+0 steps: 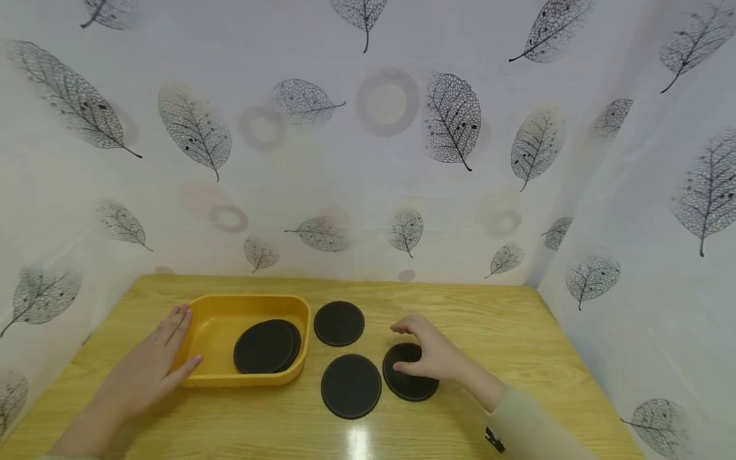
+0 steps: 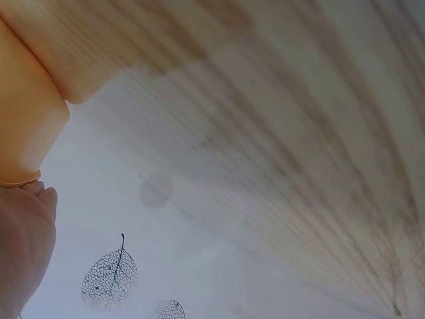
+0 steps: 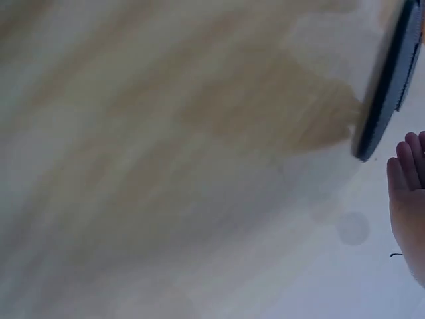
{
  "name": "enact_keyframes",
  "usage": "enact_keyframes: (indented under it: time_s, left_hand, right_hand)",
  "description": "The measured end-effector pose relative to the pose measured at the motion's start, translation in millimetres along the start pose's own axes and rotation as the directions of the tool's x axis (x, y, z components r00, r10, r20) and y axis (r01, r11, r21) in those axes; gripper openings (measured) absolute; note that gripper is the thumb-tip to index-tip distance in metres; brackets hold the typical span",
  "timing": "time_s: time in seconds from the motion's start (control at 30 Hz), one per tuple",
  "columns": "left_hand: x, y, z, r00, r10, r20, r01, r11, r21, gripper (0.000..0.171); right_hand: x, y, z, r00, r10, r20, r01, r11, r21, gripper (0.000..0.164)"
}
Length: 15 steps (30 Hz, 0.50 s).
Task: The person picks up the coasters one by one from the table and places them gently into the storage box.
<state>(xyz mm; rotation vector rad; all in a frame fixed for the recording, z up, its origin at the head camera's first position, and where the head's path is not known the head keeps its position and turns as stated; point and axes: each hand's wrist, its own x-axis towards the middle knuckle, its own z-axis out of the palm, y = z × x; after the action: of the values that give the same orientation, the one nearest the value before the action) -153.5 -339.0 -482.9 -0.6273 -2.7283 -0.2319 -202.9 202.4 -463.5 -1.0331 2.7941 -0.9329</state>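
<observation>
My left hand point(image 1: 135, 370) rests against the left side of a yellow plastic tray point(image 1: 247, 381), its fingers straight along the wall and its thumb over the front rim. In the left wrist view, the fingertips meet the tray point(image 2: 30, 100). Two overlapping round black coasters point(image 1: 264, 348) lie inside the tray. My right hand point(image 1: 434, 351) is over another black coaster point(image 1: 411, 386), thumb above its surface and fingers spread past its far edge. The right wrist view shows that coaster edge-on point(image 3: 384, 86) beside the fingers.
Two more black coasters lie on the wooden table point(image 1: 489, 313) right of the tray, one farther back point(image 1: 339, 323) and one nearer point(image 1: 351, 386). A pale leaf-patterned sheet point(image 1: 356, 160) hangs behind the table and along its sides. A small black item point(image 1: 494, 439) shows by the right sleeve.
</observation>
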Motion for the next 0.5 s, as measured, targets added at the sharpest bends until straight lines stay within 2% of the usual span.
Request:
enact_keyframes:
  time_s: [0.23,0.5]
  left_hand:
    - [0.4,1.1,-0.5,1.000,-0.003,0.004,0.003,1.000,-0.001,0.085]
    - [1.3,2.4,-2.7,1.000,0.006,-0.005,-0.006,1.000,-0.019,0.084]
  right_hand:
    - [-31.4,17.0,-1.4,0.993,0.072,0.093,-0.067,0.996,-0.058,0.089]
    - [-41.8,19.6,-0.2,0.983,0.104,0.152,-0.092,0.992,-0.084,0.113]
